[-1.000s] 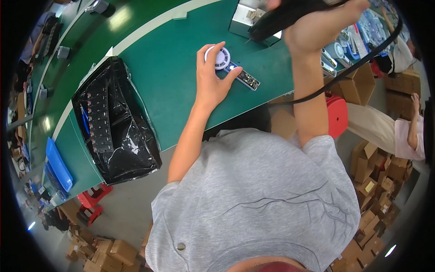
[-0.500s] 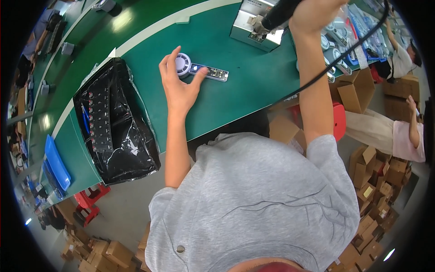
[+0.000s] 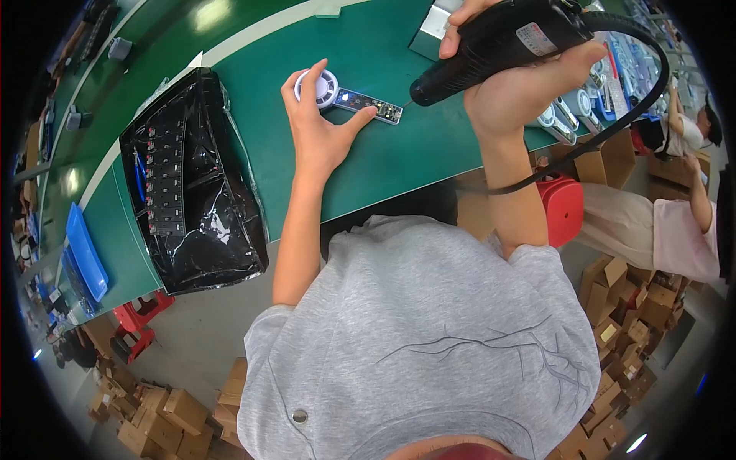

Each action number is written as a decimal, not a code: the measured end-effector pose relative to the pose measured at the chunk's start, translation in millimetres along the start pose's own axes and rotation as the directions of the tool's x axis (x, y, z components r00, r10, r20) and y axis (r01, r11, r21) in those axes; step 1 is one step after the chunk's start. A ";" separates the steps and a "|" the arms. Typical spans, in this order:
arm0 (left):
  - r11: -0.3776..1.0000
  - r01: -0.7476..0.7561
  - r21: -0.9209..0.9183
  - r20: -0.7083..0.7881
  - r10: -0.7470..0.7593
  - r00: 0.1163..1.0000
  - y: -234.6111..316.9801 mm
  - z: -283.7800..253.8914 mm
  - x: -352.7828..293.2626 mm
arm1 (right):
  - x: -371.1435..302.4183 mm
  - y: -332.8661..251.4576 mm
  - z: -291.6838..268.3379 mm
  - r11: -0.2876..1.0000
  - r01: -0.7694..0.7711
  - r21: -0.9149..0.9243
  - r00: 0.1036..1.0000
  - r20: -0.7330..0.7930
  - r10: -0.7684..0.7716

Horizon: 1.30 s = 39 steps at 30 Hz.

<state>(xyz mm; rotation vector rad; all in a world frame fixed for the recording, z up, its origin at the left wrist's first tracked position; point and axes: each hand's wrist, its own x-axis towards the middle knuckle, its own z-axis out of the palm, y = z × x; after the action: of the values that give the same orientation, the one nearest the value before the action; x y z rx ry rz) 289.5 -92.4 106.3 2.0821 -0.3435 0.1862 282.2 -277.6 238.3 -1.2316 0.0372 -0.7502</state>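
Observation:
A white handheld fan (image 3: 327, 89) lies on the green bench with the circuit board in its handle exposed. My left hand (image 3: 323, 129) holds it down, fingers over the round head and thumb on the handle near its far end. In my right hand (image 3: 510, 92) is a black corded electric screwdriver (image 3: 491, 50), tilted so that its thin bit points down beside the handle's end. I cannot tell whether the bit touches the board.
To the left, a tray lined with black plastic (image 3: 222, 222) holds rows of small black parts (image 3: 165, 180). A metal-sided box (image 3: 431, 32) stands behind the screwdriver. More fans (image 3: 563, 115) are piled at right. The screwdriver's cord (image 3: 598, 138) loops over my right forearm.
My right hand has brought the screwdriver from the box at the back down and nearer to the fan handle. My left hand and the fan appear slightly higher and further right.

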 end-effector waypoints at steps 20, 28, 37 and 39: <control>1.000 -0.028 -0.012 -0.014 0.028 1.000 -3.0 1.8 0.8 | 3.4 18.1 9.6 0.946 -0.019 0.322 0.975 0.216 -0.054; 0.998 -0.054 -0.022 -0.017 0.054 0.998 -5.0 2.7 0.1 | -14.7 8.4 -7.8 0.991 -0.136 0.015 0.979 0.158 0.132; 0.998 -0.055 -0.020 -0.024 0.055 0.998 -6.0 1.8 -0.3 | 77.8 -24.2 -35.8 0.946 0.256 -0.201 0.960 -0.061 -0.273; 0.999 -0.028 -0.018 -0.018 0.027 0.999 -5.8 2.1 -0.2 | 90.3 -21.1 -39.3 0.933 0.289 -0.214 0.951 -0.051 -0.306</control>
<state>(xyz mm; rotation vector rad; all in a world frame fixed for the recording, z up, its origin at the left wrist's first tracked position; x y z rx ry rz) 291.2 -91.4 100.5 2.0573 -0.3621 0.2169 324.5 -361.5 274.7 -1.4189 -0.0049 -1.0841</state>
